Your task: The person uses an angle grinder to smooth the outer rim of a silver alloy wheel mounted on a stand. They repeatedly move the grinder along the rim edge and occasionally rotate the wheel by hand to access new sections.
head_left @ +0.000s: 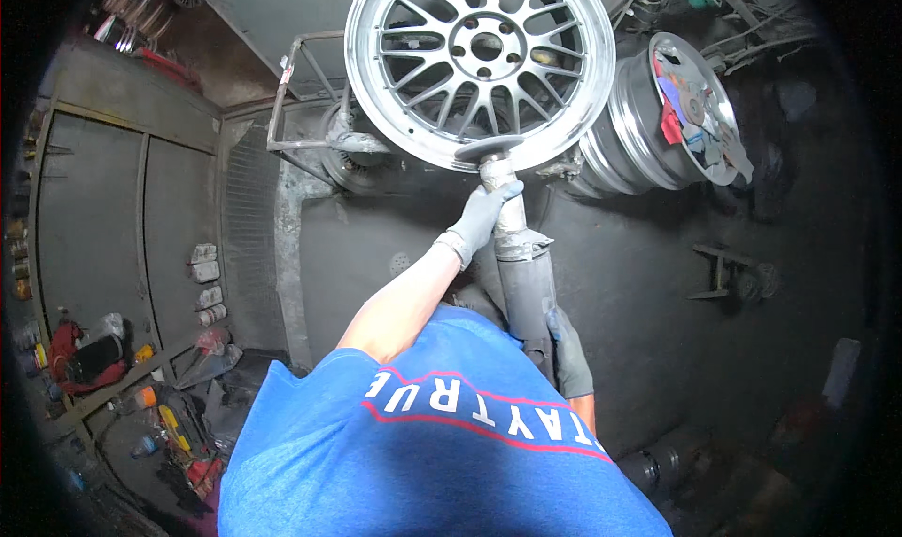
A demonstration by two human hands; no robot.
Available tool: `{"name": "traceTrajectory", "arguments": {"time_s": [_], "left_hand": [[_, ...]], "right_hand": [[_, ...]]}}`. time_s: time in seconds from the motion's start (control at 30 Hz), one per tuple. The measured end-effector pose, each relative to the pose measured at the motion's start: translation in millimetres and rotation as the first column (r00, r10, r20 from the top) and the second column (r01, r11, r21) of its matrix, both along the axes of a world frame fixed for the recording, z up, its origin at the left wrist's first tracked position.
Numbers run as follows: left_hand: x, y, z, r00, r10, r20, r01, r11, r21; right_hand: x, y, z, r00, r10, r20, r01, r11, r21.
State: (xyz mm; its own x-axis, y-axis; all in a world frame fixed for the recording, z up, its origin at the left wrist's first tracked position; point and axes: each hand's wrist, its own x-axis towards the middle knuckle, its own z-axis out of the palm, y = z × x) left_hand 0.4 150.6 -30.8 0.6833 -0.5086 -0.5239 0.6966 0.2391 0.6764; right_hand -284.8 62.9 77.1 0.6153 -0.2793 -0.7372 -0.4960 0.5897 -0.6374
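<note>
A silver multi-spoke alloy wheel (467, 39) faces me at the top of the view. Below its hub, the round disc (489, 146) of a grey disc sander (526, 288) is at the wheel's lower lip; whether it touches, I cannot tell. My left hand (481, 216), in a grey glove, wraps round the sander's pale, taped neck just under the disc. Farther back, my gloved right hand (571, 357) holds the rear of the body. Its fingers are partly hidden behind the tool.
A metal frame (279, 114) stands left of the wheel. To the right, another wheel (648, 114) lies on its side with rags and worn discs in it. White bottles (205, 264) line the left wall. Cables (752, 39) run at the upper right; a small stand (719, 269) is on the floor.
</note>
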Motion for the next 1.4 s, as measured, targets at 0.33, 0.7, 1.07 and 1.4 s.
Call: {"name": "traceTrajectory", "arguments": {"time_s": [0.33,0.7,1.07,1.4], "left_hand": [[21.3,37.4,-5.4,0.999,-0.026,0.044,0.021,0.993,0.118],[-29.8,-103.9,5.6,0.985,0.152,-0.082,-0.161,0.981,-0.112],[-32.5,-169.3,-3.6,0.941,0.295,-0.165,-0.334,0.885,-0.324],[-26.8,-54.8,0.0,0.952,0.306,-0.015,-0.306,0.952,0.008]], "right_hand": [[18.5,47.0,9.5,0.995,-0.097,-0.015,0.098,0.977,0.187],[-5.3,-156.6,22.0,0.954,0.274,-0.124,-0.298,0.917,-0.266],[18.3,-265.4,41.6,0.88,0.45,-0.152,-0.468,0.77,-0.434],[-1.0,-142.7,-33.3,0.927,0.374,0.034,-0.363,0.917,-0.167]]}}
